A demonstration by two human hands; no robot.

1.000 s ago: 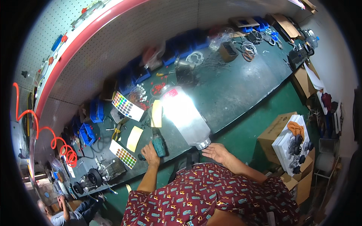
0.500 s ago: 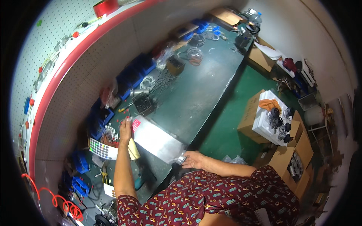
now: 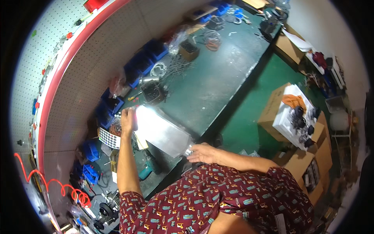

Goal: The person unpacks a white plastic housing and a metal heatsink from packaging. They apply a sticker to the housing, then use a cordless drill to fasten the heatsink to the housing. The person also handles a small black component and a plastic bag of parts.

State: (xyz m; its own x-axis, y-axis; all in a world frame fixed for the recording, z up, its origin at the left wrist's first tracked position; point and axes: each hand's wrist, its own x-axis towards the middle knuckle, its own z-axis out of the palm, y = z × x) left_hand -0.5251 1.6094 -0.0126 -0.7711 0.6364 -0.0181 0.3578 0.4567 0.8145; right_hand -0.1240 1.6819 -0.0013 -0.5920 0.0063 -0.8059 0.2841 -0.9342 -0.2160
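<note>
A long, flat silver metal panel point(image 3: 163, 133) slants over the near part of the workbench, its upper left end washed out by bright glare. My left hand point(image 3: 127, 121) is closed round that end. At the opposite, narrower end, my right hand point(image 3: 201, 153) has its fingers closed on a small shiny piece at the panel's tip. Close to my left forearm lie a yellowish paper point(image 3: 141, 141) and a white card with rows of dark dots point(image 3: 110, 139). A teal power drill point(image 3: 147, 170) rests on the bench between my left arm and the panel.
Blue bins point(image 3: 138, 67) line the back of the green workbench point(image 3: 218, 74). A box of small parts point(image 3: 152, 93) and a coil of pale wire point(image 3: 158, 69) sit before them. Right of the bench, a carton point(image 3: 273, 107) bears white foam with black-knobbed parts. A red coiled hose point(image 3: 64, 188) hangs at left.
The panel has tilted in my hands, and its pink-red label no longer shows, with glare now at that end. Both hands keep hold. The whole view has shifted slightly.
</note>
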